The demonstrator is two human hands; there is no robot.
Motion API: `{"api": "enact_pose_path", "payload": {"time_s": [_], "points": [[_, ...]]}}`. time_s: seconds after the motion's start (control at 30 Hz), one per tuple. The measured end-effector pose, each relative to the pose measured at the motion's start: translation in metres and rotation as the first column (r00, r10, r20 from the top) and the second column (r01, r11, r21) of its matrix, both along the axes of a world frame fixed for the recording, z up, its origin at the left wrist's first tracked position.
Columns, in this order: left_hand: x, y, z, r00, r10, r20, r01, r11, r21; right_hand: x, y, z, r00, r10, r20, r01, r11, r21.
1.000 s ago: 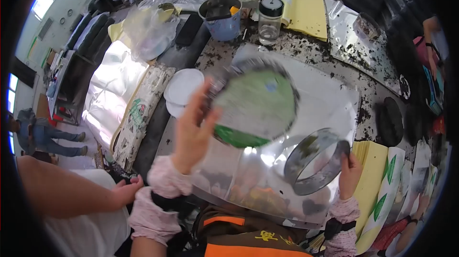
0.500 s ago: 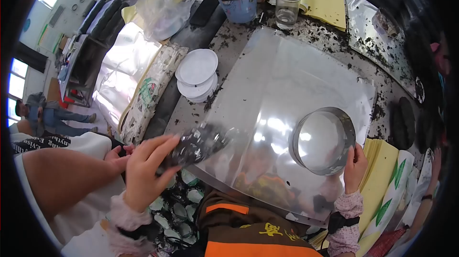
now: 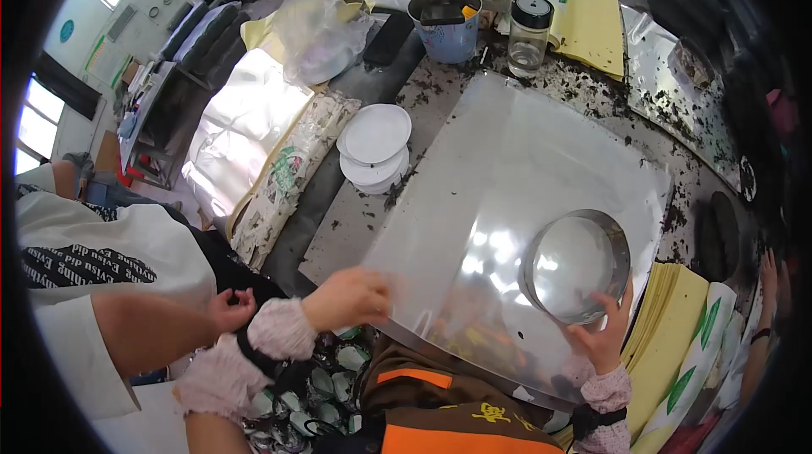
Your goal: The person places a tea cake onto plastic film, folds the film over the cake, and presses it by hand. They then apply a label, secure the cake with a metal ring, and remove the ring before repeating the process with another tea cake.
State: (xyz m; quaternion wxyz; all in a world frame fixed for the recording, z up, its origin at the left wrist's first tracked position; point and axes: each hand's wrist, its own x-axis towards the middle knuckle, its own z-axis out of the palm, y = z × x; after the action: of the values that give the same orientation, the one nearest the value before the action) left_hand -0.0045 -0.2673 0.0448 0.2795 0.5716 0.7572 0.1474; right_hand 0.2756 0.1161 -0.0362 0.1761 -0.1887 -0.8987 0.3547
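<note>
On the shiny clear sheet (image 3: 440,226) in front of me stands a shallow metal ring (image 3: 620,238), open at the top. My right hand (image 3: 607,331) grips the near right side of its wall. My left hand (image 3: 347,298) is over the sheet's near left edge, its fingertips smeared by motion; whether anything is in them cannot be made out. Just below it is a heap of dark pieces with pale round faces (image 3: 347,358). A stack of white round discs (image 3: 378,134) sits beyond my left hand, beside the sheet.
At the back are a blue metal pot (image 3: 446,31), a lidded glass jar (image 3: 529,35) and yellow paper (image 3: 589,31). Dark flakes litter the table there. More yellow sheets (image 3: 668,314) lie at the right. Another person's hand (image 3: 233,310) is close to my left forearm.
The dark, pale-flecked clump that was in my left hand no longer shows there, and that hand has moved right. My right hand has shifted its fingers on the ring.
</note>
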Motion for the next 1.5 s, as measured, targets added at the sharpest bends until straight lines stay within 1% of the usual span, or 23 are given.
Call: {"api": "enact_pose_path", "payload": {"time_s": [0.03, 0.1, 0.2, 0.3, 0.4, 0.5, 0.7, 0.8, 0.87, 0.9, 0.97, 1.0, 1.1, 1.13, 1.2, 1.23, 1.27, 1.3, 1.33, 1.37, 1.4, 1.43, 1.5], "points": [[-0.012, 0.009, -0.015, 0.998, -0.059, -0.018, 0.059, 0.998, 0.019, 0.003, -0.006, -0.005, 1.0, 0.02, 0.011, -0.02, 0.999, 0.028], [-0.035, 0.024, -0.051, 0.98, -0.189, -0.06, 0.192, 0.98, 0.057, -0.001, -0.022, -0.01, 0.999, 0.034, -0.023, -0.034, 0.999, 0.01], [-0.047, 0.023, -0.073, 0.969, -0.181, 0.168, 0.168, 0.982, 0.092, -0.012, -0.053, 0.005, 0.999, 0.046, -0.019, -0.047, 0.999, -0.024], [-0.047, 0.015, -0.07, 0.962, -0.267, 0.06, 0.258, 0.958, 0.125, -0.027, -0.081, 0.005, 0.997, 0.08, 0.0, -0.08, 0.997, -0.021], [-0.047, 0.009, -0.055, 0.98, -0.193, 0.04, 0.188, 0.976, 0.106, -0.033, -0.094, 0.006, 0.991, 0.132, 0.019, -0.132, 0.991, -0.013], [-0.058, 0.003, -0.071, 0.959, -0.205, 0.197, 0.176, 0.972, 0.156, -0.04, -0.096, 0.01, 0.989, 0.147, 0.031, -0.147, 0.989, -0.01], [-0.052, -0.001, -0.07, 0.972, -0.207, 0.113, 0.197, 0.976, 0.093, -0.043, -0.105, 0.015, 0.99, 0.134, 0.044, -0.132, 0.991, -0.038], [-0.043, 0.004, -0.062, 0.965, -0.261, 0.014, 0.261, 0.965, -0.013, -0.046, -0.109, 0.014, 0.988, 0.142, 0.053, -0.142, 0.99, -0.006], [-0.045, -0.003, -0.055, 0.981, -0.105, 0.166, 0.118, 0.991, -0.069, -0.048, -0.11, 0.015, 0.987, 0.15, 0.059, -0.151, 0.988, 0.017], [-0.048, -0.006, -0.053, 0.971, -0.026, 0.236, 0.052, 0.993, -0.105, -0.049, -0.11, 0.015, 0.987, 0.148, 0.056, -0.148, 0.989, -0.002], [-0.054, -0.011, -0.057, 0.982, -0.106, 0.159, 0.11, 0.994, -0.016, -0.046, -0.113, 0.017, 0.989, 0.135, 0.058, -0.133, 0.99, -0.048], [-0.054, -0.014, -0.062, 0.983, -0.141, 0.121, 0.139, 0.99, 0.028, -0.044, -0.115, 0.016, 0.988, 0.14, 0.063, -0.138, 0.99, -0.031], [-0.068, -0.015, -0.087, 0.951, -0.129, 0.28, 0.128, 0.992, 0.022, -0.049, -0.116, 0.012, 0.988, 0.142, 0.056, -0.143, 0.989, 0.022], [-0.068, -0.017, -0.092, 0.954, -0.146, 0.264, 0.141, 0.989, 0.038, -0.047, -0.119, 0.012, 0.989, 0.137, 0.057, -0.138, 0.99, 0.022], [-0.065, -0.016, -0.082, 0.96, -0.163, 0.226, 0.152, 0.986, 0.068, -0.047, -0.122, 0.012, 0.99, 0.135, 0.05, -0.137, 0.99, 0.026], [-0.06, -0.014, -0.075, 0.974, -0.218, 0.064, 0.214, 0.975, 0.065, -0.049, -0.125, 0.011, 0.99, 0.132, 0.04, -0.133, 0.991, 0.028], [-0.051, -0.004, -0.061, 0.958, -0.269, -0.1, 0.275, 0.96, 0.053, -0.05, -0.126, 0.011, 0.991, 0.128, 0.03, -0.129, 0.991, 0.031], [-0.045, 0.006, -0.046, 0.912, -0.316, -0.262, 0.334, 0.942, 0.029, -0.053, -0.128, 0.011, 0.991, 0.132, 0.016, -0.133, 0.991, 0.015], [-0.044, 0.015, -0.021, 0.947, -0.202, -0.248, 0.249, 0.953, 0.175, -0.056, -0.129, 0.012, 0.991, 0.132, 0.004, -0.132, 0.991, 0.0], [-0.044, 0.024, 0.007, 0.974, -0.092, -0.208, 0.155, 0.937, 0.313, -0.054, -0.131, 0.012, 0.992, 0.129, -0.001, -0.129, 0.991, -0.021], [-0.042, 0.028, 0.019, 0.989, 0.013, -0.144, 0.052, 0.898, 0.437, -0.049, -0.133, 0.012, 0.992, 0.125, 0.025, -0.124, 0.992, -0.027], [-0.048, 0.02, 0.006, 0.998, -0.062, -0.027, 0.067, 0.947, 0.313, -0.046, -0.133, 0.01, 0.991, 0.127, 0.049, -0.126, 0.992, -0.026], [-0.055, -0.003, -0.052, 0.975, -0.201, 0.097, 0.176, 0.959, 0.22, -0.043, -0.124, 0.008, 0.987, 0.157, 0.044, -0.156, 0.987, -0.024]]}}
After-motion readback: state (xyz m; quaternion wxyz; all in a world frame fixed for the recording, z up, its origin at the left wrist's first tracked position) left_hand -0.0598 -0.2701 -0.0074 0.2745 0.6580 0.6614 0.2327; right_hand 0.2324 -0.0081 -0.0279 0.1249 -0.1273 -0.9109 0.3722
